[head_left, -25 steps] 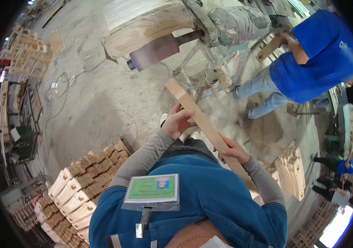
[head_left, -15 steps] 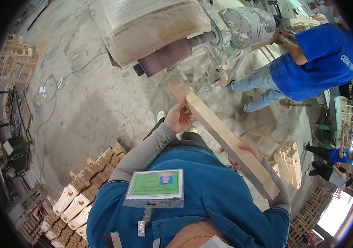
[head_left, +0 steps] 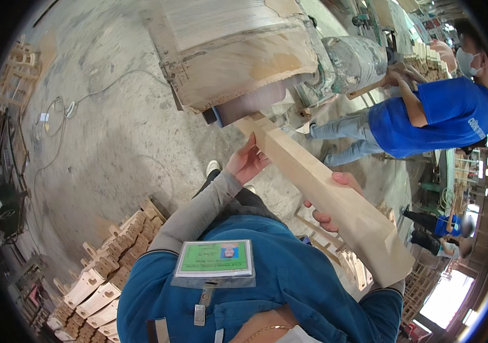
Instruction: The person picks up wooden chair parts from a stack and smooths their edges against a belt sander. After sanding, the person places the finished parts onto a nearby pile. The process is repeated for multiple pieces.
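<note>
- A long pale wooden board with squared edges (head_left: 324, 194) is held slanting across the body, its far end brought right up to the brown sanding belt (head_left: 252, 106) of the big dust-coated sanding machine (head_left: 238, 51), presumably so that the end is smoothed there.
- The left hand (head_left: 247, 162) is laid against the board's left side near the belt, fingers held together and curled lightly onto the edge, seemingly to steer it.
- The right hand (head_left: 332, 197) is cupped under the board's middle, fingertips showing below and the thumb over the top edge, apparently carrying the weight.
- A green rectangular badge in a clear holder (head_left: 215, 260) is clipped flat to the blue shirt's chest.
- Stacks of pale shaped wooden parts (head_left: 104, 274) are piled on the floor at lower left, within reach.
- A person in a blue shirt (head_left: 432, 117) is seen working at a neighbouring machine.
</note>
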{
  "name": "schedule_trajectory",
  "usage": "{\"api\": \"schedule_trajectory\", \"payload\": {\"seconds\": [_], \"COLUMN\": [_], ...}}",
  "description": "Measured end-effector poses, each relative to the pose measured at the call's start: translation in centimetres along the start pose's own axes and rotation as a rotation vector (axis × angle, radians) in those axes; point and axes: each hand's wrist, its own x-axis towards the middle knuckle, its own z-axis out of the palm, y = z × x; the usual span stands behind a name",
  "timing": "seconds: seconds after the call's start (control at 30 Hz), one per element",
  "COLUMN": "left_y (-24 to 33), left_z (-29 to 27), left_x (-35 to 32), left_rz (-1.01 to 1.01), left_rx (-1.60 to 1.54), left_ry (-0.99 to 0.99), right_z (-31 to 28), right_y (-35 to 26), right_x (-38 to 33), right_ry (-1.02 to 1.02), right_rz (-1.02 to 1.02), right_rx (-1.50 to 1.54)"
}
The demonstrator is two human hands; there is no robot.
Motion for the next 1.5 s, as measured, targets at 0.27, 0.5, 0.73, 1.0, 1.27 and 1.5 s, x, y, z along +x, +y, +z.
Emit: {"api": "schedule_trajectory", "payload": {"seconds": [0.27,0.5,0.73,1.0,1.27,1.5], "left_y": [1.4,3.4,0.2,3.8,0.1,3.4], "left_z": [-0.6,-3.4,0.5,-2.8,1.9,-2.4], "left_x": [1.7,3.4,0.8,3.6,0.5,3.3], "left_rz": [0.034,0.028,0.02,-0.002,0.02,-0.013], "left_rx": [-0.056,-0.108,-0.038,-0.073,0.023,-0.049], "left_ry": [-0.06,-0.024,0.001,0.015,0.161,-0.004], "right_z": [2.3,2.8,3.5,2.3,4.7,1.9], "right_y": [-2.8,-4.3,-1.8,-3.9,-1.2,-4.1], "right_x": [2.1,4.8,0.3,5.1,-0.3,4.6], "right_ry": [0.095,0.152,0.146,0.12,0.211,0.084], "right_rz": [0.025,0.099,0.028,0.072,-0.006,0.137], "right_rx": [-0.148,-0.063,-0.07,-0.039,-0.14,-0.063]}}
